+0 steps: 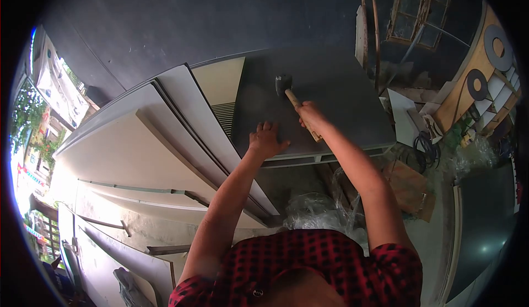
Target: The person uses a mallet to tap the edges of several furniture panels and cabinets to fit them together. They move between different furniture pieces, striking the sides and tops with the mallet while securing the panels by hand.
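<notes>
On my head cam feed: R hand (pixel 311 115) has its fingers wrapped round the hammer (pixel 291 96) by its wooden handle, head out over the dark panel (pixel 330 81); can't tell if it's touching. L hand (pixel 265 143) is palm-down nr the panel's front edge, fingers spread, gripping nothing. Lg pale boards (pixel 132 152) to the L; clear plastic wrap (pixel 314 210) below, betw my arms.
</notes>
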